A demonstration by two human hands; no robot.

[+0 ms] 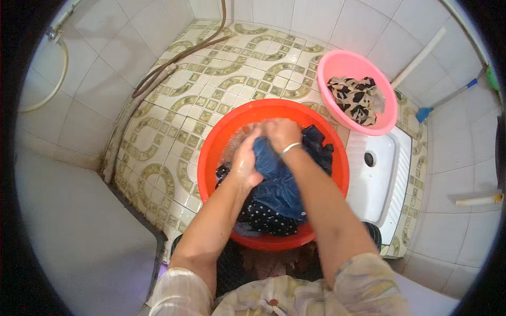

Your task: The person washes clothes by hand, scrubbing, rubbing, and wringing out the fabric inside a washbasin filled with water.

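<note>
A red-orange plastic basin (272, 245) stands on the floor in front of me, with wet clothes and sudsy water in it. My left hand (246, 162) grips the left edge of a blue denim garment (280, 193), thumb up. My right hand (282, 134), with a silvery bracelet at the wrist, is closed on the upper part of the same garment, close beside my left fingers; it is slightly blurred. A black cloth with white dots (269, 219) lies under the denim. Dark navy cloth (318, 146) rests against the basin's right side.
A pink basin (329, 94) holding a black-and-beige patterned cloth (355, 96) stands at the upper right, beside a white squat toilet (361, 185). A brown hose (189, 49) runs along the left wall. A blue-headed brush (423, 114) leans at the right wall.
</note>
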